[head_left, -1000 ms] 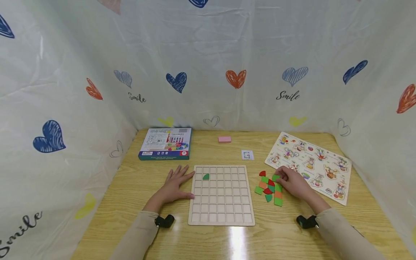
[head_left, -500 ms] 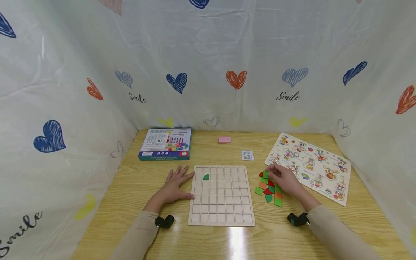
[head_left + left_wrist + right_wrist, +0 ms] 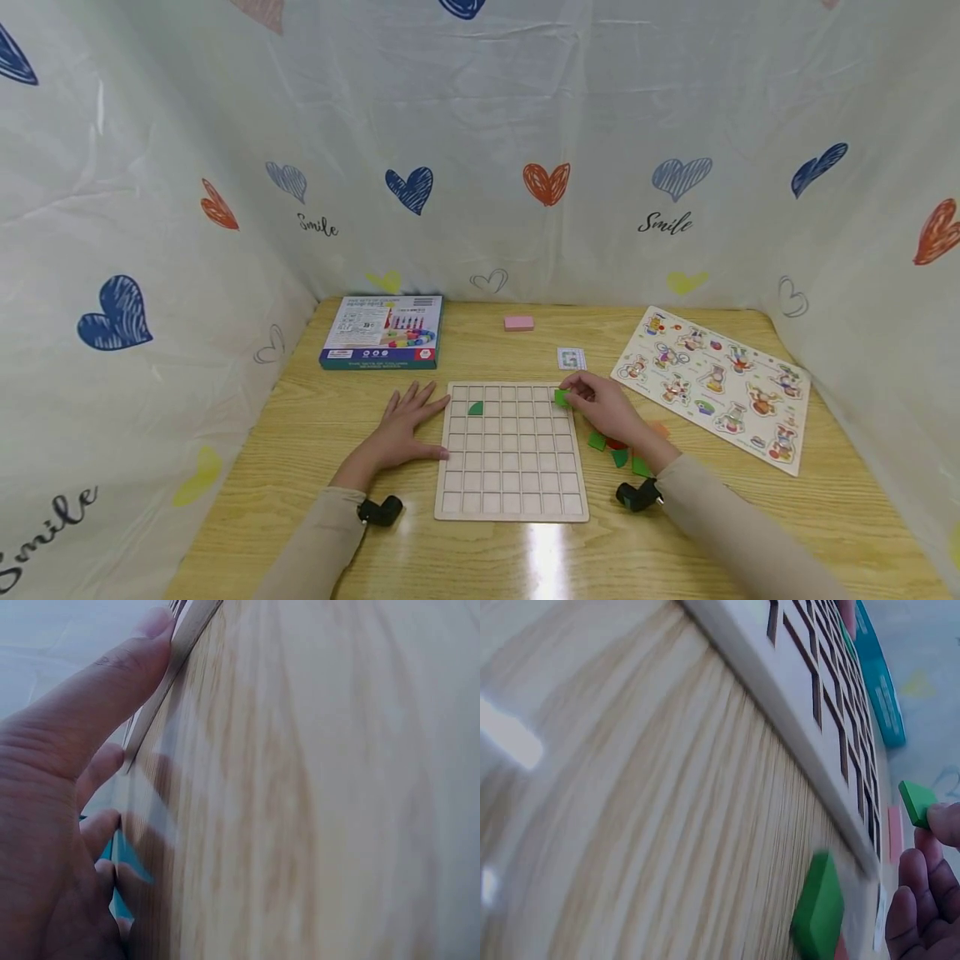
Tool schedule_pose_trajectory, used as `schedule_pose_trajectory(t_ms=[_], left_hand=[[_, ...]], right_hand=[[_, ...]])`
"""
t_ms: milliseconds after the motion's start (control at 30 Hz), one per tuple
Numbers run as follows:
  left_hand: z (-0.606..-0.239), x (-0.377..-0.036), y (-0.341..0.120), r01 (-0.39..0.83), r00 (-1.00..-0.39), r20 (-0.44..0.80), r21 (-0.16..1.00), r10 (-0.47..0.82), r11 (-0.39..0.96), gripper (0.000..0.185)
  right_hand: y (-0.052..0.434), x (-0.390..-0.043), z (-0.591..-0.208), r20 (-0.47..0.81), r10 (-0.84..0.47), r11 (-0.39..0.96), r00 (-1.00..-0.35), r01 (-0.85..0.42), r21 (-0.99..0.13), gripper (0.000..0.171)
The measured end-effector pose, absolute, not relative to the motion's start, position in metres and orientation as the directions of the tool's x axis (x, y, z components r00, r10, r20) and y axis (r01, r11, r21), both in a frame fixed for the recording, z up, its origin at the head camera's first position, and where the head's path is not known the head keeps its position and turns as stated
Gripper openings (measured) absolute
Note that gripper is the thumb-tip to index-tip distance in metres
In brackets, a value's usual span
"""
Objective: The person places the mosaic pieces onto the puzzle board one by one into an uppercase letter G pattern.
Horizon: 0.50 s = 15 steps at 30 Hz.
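- A flat box [image 3: 381, 333] lies beyond the left hand [image 3: 396, 432], its blue-green front edge facing that hand
- The left hand is spread on the wooden table [image 3: 300, 433], thumb and forefinger touching the near side of the grid board [image 3: 510, 467]
- A dark green quarter-round piece [image 3: 476, 408] sits in a cell of the grid board, to the right of the left forefinger's tip
- The grid board lies flat between the hands, to the right of the left hand and to the left of the right hand [image 3: 606, 410]
- A pink block [image 3: 518, 322] lies beyond the right hand and to its left
- The green square [image 3: 561, 398] is at the right hand's fingertips, pinched between thumb and finger over the board's far right corner; whether it touches the board I cannot tell
- A small printed card [image 3: 572, 358] lies just beyond the right hand's fingertips
- Loose green, red and orange pieces [image 3: 619, 457] lie on the near side of the right hand, partly hidden by it
- An animal picture board [image 3: 712, 379] lies at an angle to the right of the right hand
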<state>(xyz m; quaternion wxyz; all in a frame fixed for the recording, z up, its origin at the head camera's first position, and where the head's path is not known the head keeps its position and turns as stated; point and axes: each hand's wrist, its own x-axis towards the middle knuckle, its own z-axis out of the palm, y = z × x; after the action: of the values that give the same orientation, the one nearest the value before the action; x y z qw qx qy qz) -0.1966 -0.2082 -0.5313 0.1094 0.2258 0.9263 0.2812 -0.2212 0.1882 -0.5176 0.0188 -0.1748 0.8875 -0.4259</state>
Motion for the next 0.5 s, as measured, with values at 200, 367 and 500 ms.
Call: schedule_pose_trajectory(t_ms=[200,367,500], left_hand=[[-0.531,-0.196,-0.208,0.358,-0.874,-0.075,0.57,0.48,0.739,0.097],[-0.531,-0.196,-0.209,0.357,-0.874,-0.078,0.568,0.48,0.742,0.097],[-0.532,-0.197,-0.208,0.354,-0.874,-0.08,0.57,0.479,0.742,0.097]], right_hand=[[0.156,-0.225,-0.52,0.081,-0.356,0.553,-0.931,-0.28,-0.785,0.011],[0.13,-0.226,-0.521,0.075,-0.382,0.537,-0.921,-0.287,-0.793,0.01],[0.113,-0.227,-0.521,0.102,-0.417,0.525,-0.903,-0.331,-0.785,0.009]])
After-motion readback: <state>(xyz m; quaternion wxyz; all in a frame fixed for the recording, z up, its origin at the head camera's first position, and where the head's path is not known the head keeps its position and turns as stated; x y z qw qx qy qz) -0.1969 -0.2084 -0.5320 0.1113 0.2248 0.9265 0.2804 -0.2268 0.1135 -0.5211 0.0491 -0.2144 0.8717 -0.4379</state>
